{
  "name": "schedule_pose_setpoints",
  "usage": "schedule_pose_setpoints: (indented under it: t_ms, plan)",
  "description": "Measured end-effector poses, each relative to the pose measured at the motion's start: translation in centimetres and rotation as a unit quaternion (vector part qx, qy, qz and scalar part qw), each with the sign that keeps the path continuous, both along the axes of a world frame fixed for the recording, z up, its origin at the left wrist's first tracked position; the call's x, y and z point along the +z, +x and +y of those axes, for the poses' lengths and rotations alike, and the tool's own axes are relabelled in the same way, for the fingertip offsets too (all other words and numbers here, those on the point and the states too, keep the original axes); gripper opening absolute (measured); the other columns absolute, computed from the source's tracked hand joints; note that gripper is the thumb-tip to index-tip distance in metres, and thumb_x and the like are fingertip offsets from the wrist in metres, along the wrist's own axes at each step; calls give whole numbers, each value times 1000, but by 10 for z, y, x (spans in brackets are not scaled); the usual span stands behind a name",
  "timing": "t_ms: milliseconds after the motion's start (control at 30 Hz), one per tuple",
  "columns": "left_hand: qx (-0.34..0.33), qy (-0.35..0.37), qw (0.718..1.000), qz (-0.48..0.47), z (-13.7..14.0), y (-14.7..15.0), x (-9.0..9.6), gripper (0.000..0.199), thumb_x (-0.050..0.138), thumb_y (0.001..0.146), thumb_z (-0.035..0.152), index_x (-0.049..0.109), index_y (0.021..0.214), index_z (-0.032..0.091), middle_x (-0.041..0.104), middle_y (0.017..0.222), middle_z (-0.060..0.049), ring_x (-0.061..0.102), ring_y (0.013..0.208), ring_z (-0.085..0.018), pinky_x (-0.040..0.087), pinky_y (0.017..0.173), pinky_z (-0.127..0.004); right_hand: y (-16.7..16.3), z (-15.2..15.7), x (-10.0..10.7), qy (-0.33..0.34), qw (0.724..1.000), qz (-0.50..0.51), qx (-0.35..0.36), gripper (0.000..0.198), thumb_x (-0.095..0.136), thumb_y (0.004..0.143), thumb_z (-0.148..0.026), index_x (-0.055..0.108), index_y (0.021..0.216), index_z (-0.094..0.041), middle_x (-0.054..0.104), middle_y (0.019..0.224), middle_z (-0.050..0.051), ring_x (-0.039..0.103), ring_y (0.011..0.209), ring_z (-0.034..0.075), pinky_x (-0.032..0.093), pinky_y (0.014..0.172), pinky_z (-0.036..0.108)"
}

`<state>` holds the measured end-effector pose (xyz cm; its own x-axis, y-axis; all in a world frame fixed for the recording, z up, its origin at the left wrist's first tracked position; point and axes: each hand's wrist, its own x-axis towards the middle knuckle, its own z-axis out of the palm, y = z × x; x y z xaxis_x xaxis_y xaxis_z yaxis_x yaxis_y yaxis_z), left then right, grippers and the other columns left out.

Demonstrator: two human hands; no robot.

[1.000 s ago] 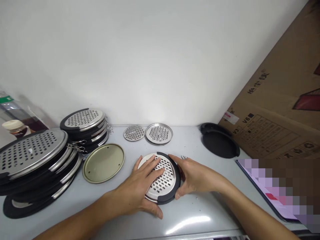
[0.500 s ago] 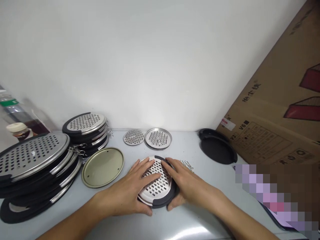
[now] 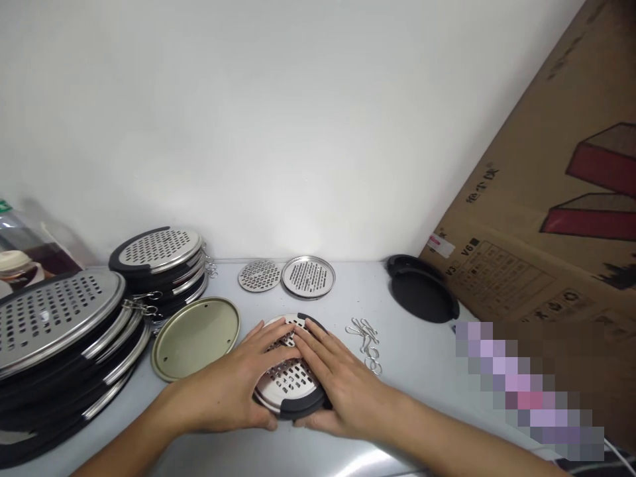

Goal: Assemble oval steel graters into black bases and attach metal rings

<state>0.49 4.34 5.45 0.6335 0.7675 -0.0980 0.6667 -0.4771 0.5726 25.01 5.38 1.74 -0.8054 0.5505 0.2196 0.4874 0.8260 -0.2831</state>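
On the table in front of me lies a round metal grater [image 3: 288, 379] with slotted holes and a black rim piece. My left hand [image 3: 232, 391] grips its left side, fingers across the top and thumb low at the near rim. From the right, my right hand [image 3: 342, 377] clasps the black rim piece, its fingers reaching over the perforated face and its thumb at the near edge. The two hands' fingertips nearly meet on top and cover much of the far half. Just right of my right hand are several wire clips and rings [image 3: 366, 341].
At left stand stacks of assembled graters [image 3: 163, 250], a nearer one [image 3: 54, 318] and bottles [image 3: 20, 265]. A greenish round lid [image 3: 196, 339] lies beside my left hand. Perforated discs [image 3: 259, 275] lie by the wall. Black trays [image 3: 422, 295] and a cardboard box [image 3: 521, 265] are at right.
My right hand has slid left and further over the grater, its fingers now closer to my left hand. More of the wire clips and rings shows. The whole view has shifted slightly.
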Motion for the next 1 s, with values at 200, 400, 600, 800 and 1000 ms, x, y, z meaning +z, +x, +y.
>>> schedule_pose_setpoints:
  t_ms: [200, 400, 600, 800, 1000]
  plan:
    - [52, 33, 994, -92, 2, -1, -3, 73, 69, 73, 18, 44, 139, 37, 40, 151, -1, 35, 139, -28, 30, 114, -49, 1, 4, 9, -10, 997, 78, -20, 91, 59, 80, -65, 23, 150, -20, 44, 147, 15, 35, 137, 35, 22, 113, 61]
    - [198, 66, 959, -192, 12, 0, 6, 46, 63, 82, 23, 57, 126, 34, 65, 123, 1, 60, 114, -24, 46, 102, -41, 14, 7, 28, -132, 956, 247, -86, 58, 50, 94, -40, 30, 146, -28, 68, 114, 6, 66, 97, 21, 53, 89, 40]
    - [241, -17, 921, -305, 18, 5, -1, 48, 62, 86, 31, 49, 133, 27, 61, 129, -3, 62, 112, -22, 50, 100, -38, 15, 14, 26, -200, 908, 324, -176, 48, 40, 98, -37, 35, 146, -28, 57, 132, 7, 52, 123, 25, 41, 105, 42]
    - [238, -26, 930, -279, 21, 6, -11, 35, 56, 89, 30, 58, 124, 22, 65, 123, -6, 63, 109, -23, 50, 96, -36, 9, 17, 16, -240, 930, 234, -149, 84, 69, 79, -46, 26, 149, -30, 32, 152, 8, 35, 137, 28, 31, 113, 45]
    - [249, 46, 937, -240, 23, 17, -23, 28, 50, 91, 26, 64, 116, 23, 66, 119, -6, 61, 111, -23, 46, 100, -39, 16, 13, 9, -280, 953, 37, -108, 134, 85, 49, -56, 4, 153, -31, -16, 159, 10, 20, 143, 38, 32, 112, 46]
